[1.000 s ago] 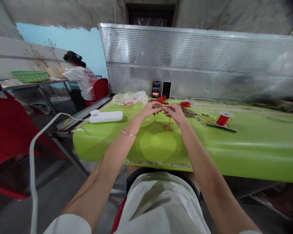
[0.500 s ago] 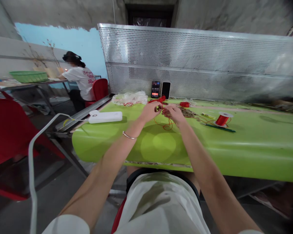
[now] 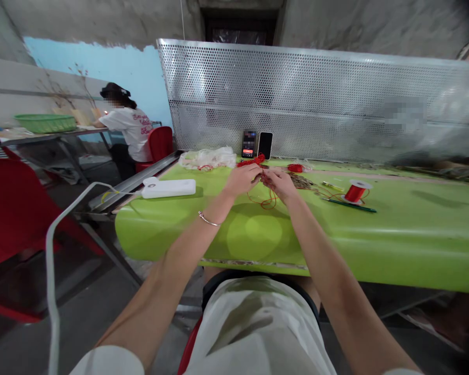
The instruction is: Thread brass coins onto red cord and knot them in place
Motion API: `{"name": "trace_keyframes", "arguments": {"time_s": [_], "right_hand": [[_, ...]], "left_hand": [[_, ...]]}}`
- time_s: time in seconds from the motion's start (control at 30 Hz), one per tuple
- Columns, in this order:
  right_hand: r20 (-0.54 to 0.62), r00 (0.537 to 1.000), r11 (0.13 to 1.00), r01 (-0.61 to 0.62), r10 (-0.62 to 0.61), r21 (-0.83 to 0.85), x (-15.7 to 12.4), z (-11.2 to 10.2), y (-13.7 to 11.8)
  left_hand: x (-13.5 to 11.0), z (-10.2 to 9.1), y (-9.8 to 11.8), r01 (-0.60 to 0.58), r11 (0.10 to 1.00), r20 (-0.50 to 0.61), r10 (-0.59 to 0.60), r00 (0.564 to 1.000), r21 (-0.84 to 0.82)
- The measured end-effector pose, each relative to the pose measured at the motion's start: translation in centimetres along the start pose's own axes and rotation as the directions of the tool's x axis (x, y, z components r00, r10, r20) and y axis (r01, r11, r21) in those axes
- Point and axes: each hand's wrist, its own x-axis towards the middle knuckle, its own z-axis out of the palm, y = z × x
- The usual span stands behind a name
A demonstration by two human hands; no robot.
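Note:
My left hand (image 3: pixel 243 178) and my right hand (image 3: pixel 278 182) meet over the green table (image 3: pixel 375 239), fingers pinched together on a thin red cord (image 3: pixel 266 199). The cord hangs down from the fingers in loops onto the table. A thin bracelet circles my left wrist. A red spool of cord (image 3: pixel 356 191) stands to the right of my hands, with a dark green pencil-like stick (image 3: pixel 352 205) lying in front of it.
Two phones (image 3: pixel 257 144) lean on a perforated metal panel (image 3: pixel 316 99) at the table's back. A white power bank (image 3: pixel 168 187) with a cable lies at left, next to a clear plastic bag (image 3: pixel 209 157). Another person (image 3: pixel 127 127) sits at a far table. A red chair (image 3: pixel 11 208) stands left.
My hands have drawn closer together, until the fingers touch, and shifted slightly; the red cord loops stay under them.

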Motion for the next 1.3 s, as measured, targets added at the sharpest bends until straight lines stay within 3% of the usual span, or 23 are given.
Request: {"name": "trace_keyframes", "arguments": {"time_s": [0.27, 0.5, 0.7, 1.07, 1.2, 1.3], "right_hand": [[0.039, 0.995, 0.993, 0.090, -0.087, -0.078, 0.5, -0.6, 0.6], [-0.021, 1.000, 0.999, -0.002, 0.001, -0.044, 0.7, -0.6, 0.4], [-0.083, 0.994, 0.993, -0.069, 0.077, 0.096, 0.8, -0.8, 0.3], [-0.104, 0.988, 0.989, -0.101, 0.112, 0.104, 1.1, -1.4, 0.1], [-0.112, 0.992, 0.997, -0.051, 0.056, 0.049, 1.4, -1.5, 0.2], [-0.158, 0.987, 0.998, -0.024, 0.034, 0.065, 1.6, -1.5, 0.2]], "left_hand": [[0.0, -0.4, 0.5, 0.050, 0.996, 0.027, -0.048, 0.998, -0.073], [0.0, -0.4, 0.7, 0.111, 0.977, 0.021, -0.109, 0.994, -0.182], [-0.1, -0.4, 0.9, 0.054, 0.990, 0.033, -0.050, 0.998, -0.131], [-0.2, -0.6, 1.1, 0.040, 0.995, 0.109, -0.030, 0.994, -0.091], [0.0, -0.6, 1.4, 0.101, 0.940, 0.094, -0.074, 0.993, -0.325], [0.2, -0.3, 1.4, 0.208, 0.737, 0.172, -0.125, 0.977, -0.644]]}}
